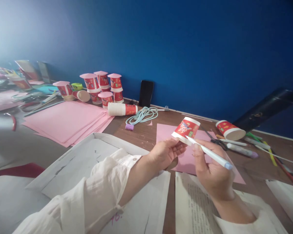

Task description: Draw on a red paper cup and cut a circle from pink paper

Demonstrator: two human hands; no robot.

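My left hand (166, 152) is closed around the lower rim of a red printed paper cup (185, 128), held tilted above a pink sheet (166, 131). In my right hand (213, 165) is a white marker pen (211, 153) with a light blue end. Its tip meets or nearly meets the cup's side near the white rim; I cannot tell whether it touches. Under my right hand lies a printed page (190, 201). Part of the pink sheet is hidden by my hands.
Red cups with pink paper tops (89, 81) stand stacked at the back left. Nearby are nested cups (122, 109), a coiled light blue cord (145, 114), a phone (146, 92) and pink sheets (68, 120). At right lie another cup (226, 128), scissors (218, 143) and several pens.
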